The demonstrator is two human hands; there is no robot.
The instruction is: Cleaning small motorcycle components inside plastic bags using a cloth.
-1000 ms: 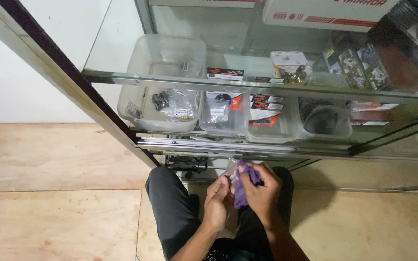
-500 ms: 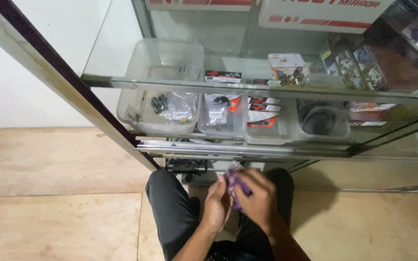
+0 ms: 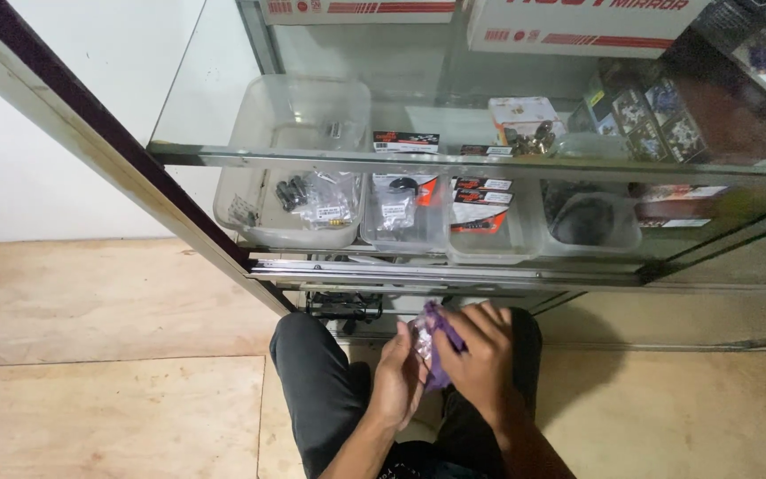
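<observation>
Holding a small purple packet (image 3: 436, 341) between both hands above my knees: left hand (image 3: 398, 377) cups it, right hand (image 3: 480, 355) pinches its top. I judge it light, soft and crinkly, possibly slippery; best gripped by the edges.

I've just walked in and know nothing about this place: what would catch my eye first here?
Low in the middle, the left hand and right hand together hold a small purple packet above the person's dark trousers. Just beyond them stands a glass cabinet, its lower shelf lined with clear plastic tubs of small bagged parts. Pale wooden floor spreads to the left.
</observation>
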